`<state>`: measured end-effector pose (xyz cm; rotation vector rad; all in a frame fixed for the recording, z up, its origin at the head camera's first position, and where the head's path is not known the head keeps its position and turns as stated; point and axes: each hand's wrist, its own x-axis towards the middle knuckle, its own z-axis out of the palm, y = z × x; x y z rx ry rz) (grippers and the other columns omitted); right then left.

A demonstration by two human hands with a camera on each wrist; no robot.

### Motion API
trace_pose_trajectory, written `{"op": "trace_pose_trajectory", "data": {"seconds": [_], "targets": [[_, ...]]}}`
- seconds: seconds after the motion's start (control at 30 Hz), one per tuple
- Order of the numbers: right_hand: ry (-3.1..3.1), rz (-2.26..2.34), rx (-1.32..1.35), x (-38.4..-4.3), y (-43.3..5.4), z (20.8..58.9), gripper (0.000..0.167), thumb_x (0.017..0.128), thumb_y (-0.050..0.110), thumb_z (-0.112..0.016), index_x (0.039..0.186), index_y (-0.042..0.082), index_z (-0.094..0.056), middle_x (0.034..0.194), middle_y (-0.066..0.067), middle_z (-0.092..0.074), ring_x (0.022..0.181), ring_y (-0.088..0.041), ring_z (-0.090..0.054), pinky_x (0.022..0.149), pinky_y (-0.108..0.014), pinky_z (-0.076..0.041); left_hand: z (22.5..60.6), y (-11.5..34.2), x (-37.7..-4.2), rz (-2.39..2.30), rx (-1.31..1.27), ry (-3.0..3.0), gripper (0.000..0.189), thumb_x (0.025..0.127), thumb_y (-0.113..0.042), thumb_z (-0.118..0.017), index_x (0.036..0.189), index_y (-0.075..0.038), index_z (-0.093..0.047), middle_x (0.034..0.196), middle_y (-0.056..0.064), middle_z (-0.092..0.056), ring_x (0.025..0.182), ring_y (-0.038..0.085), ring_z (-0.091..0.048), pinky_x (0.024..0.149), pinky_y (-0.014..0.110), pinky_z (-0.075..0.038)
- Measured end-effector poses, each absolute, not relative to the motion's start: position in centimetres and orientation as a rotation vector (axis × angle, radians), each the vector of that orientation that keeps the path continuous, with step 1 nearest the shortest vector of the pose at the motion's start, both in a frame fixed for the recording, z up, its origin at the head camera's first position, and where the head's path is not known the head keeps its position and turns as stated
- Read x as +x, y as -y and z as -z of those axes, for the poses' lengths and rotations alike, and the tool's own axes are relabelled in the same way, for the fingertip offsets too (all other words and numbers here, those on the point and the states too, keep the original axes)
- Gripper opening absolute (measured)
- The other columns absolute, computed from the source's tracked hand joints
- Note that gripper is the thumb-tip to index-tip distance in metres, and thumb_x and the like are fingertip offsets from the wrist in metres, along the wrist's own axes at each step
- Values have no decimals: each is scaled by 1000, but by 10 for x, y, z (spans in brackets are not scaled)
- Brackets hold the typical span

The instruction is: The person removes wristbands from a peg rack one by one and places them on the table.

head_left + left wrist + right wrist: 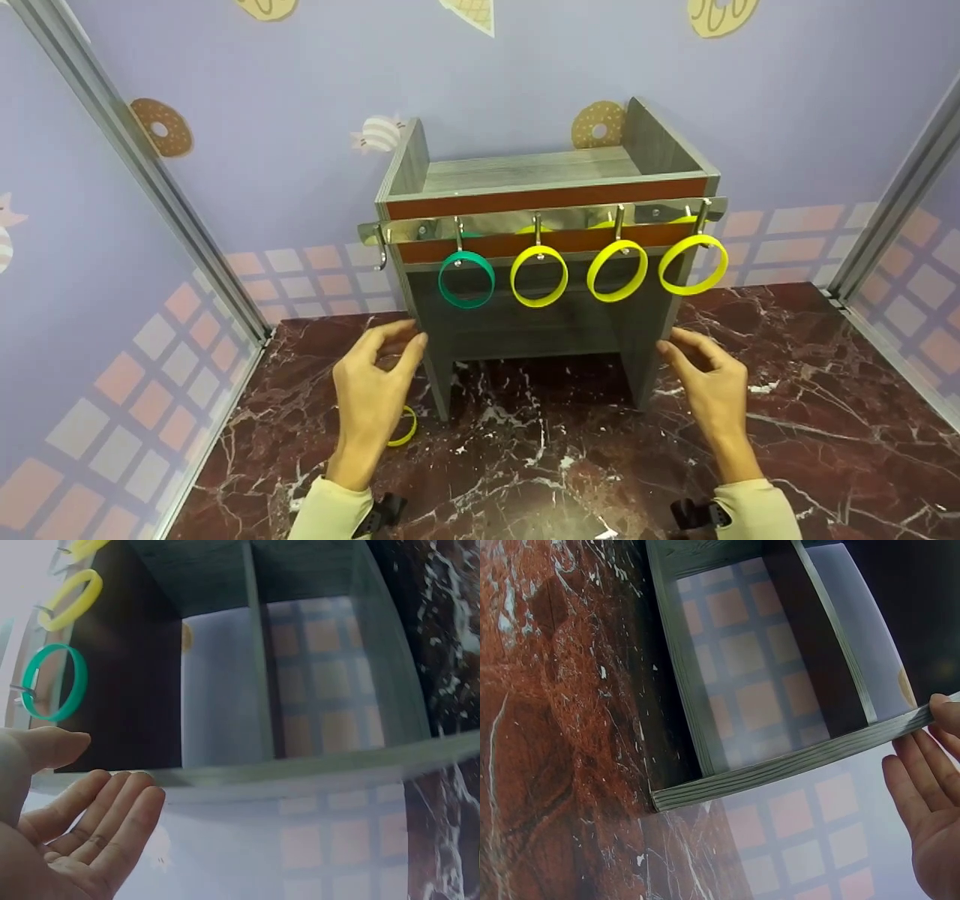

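A grey wood-grain shelf unit (517, 169) stands on the marble-patterned table, a metal hook rail (577, 217) across its front. From the rail's hooks hang a green ring (466, 306) and three yellow rings (538, 304); the leftmost hook (381, 251) holds no ring. My left hand (373, 390) is at the unit's left side panel, fingers extended and thumb spread from them; contact is unclear. At the opposite panel, my right hand (711, 386) pinches the edge, thumb on the inner side and fingers (922, 772) outside.
Another yellow ring (405, 427) lies on the table (547, 480), partly hidden behind my left wrist. Patterned walls (300, 165) enclose the back and both sides, with metal corner posts (161, 180) between them.
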<state>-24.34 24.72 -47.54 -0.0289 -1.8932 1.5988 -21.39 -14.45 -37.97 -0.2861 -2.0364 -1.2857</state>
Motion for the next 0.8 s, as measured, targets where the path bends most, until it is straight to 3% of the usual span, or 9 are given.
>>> {"op": "trace_pose_trajectory", "data": {"seconds": [0.37,0.53,0.8], "targets": [[1905,-1556,-12,-242,-248,474,23,91,-2,-83,114,-4,-80,100,3,-79,79,-7,-71,67,-13,-57,355,127,-215,1651,-310,1874,32,96,-6,-80,125,4,-74,118,15,-76,105,24,-75,95,33,-61],[1904,-1550,-9,-240,-249,474,21,92,0,-83,113,-3,-80,95,10,-77,77,-7,-71,65,-14,-56,351,121,-221,1688,-357,1905,39,96,-8,-80,132,5,-70,122,18,-75,109,31,-75,97,34,-61],[1898,-1579,-9,-242,-247,475,23,91,-3,-82,114,-6,-79,97,7,-78,82,-4,-73,71,-13,-57,348,119,-229,1755,-382,1887,36,95,-3,-80,129,6,-72,117,19,-76,104,30,-76,93,32,-62]]}}
